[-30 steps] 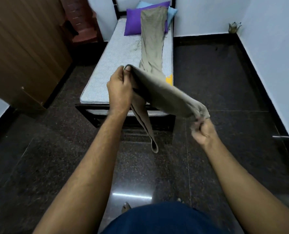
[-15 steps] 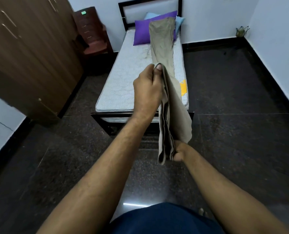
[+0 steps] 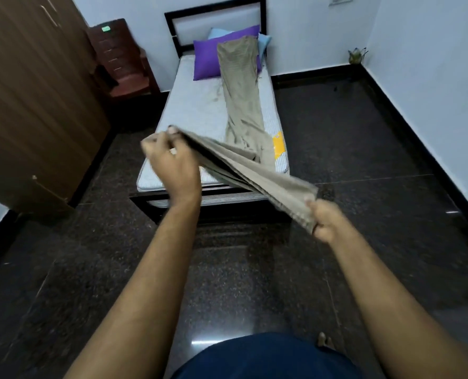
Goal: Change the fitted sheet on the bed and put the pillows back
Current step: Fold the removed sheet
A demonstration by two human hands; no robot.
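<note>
While both hands, left hand (image 3: 172,165) and right hand (image 3: 323,220), grip the sheet (image 3: 243,105) with fingers clamped on its near edge, spreading is under way. Next, I judge, it must be opened across the mattress (image 3: 197,110).

Bed (image 3: 200,116) set against the back wall; two pillows (image 3: 208,58) propped at its head. Sheet (image 3: 241,86) laid lengthwise on the mattress, over the pillows. Chair (image 3: 120,61) left of the bed, wardrobe (image 3: 30,99) further left.
</note>
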